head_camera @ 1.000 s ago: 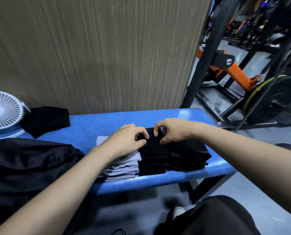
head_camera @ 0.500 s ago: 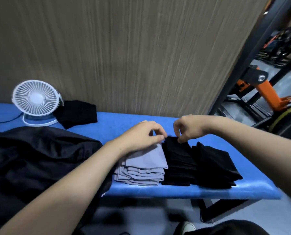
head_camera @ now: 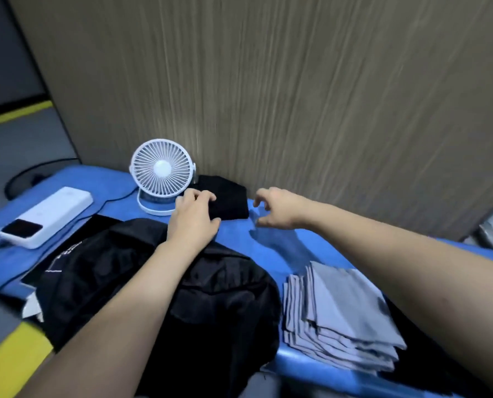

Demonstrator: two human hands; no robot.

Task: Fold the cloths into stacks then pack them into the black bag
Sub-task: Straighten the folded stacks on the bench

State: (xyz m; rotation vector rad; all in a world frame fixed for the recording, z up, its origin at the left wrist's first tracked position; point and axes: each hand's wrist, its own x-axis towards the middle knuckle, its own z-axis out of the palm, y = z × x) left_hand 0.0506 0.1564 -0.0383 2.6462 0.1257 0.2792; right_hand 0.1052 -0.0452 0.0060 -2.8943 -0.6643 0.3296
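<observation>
Both hands at the black cloth beside the fan: left pinching it, right spread.

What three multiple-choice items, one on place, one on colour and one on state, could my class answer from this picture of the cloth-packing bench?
1. Where does the small folded black cloth lie?
A. right beside the white fan
B. on the grey stack
C. inside the black bag

2. What colour is the bench top?
A. red
B. blue
C. green

3. How is the right hand?
A. gripping the fan
B. flat on the grey stack
C. open above the bench, holding nothing

Answers: 1 A, the cloth sits against the fan's base under the left hand. 2 B, blue shows between black bag and grey stack. 3 C, its fingers are spread and empty.
</observation>
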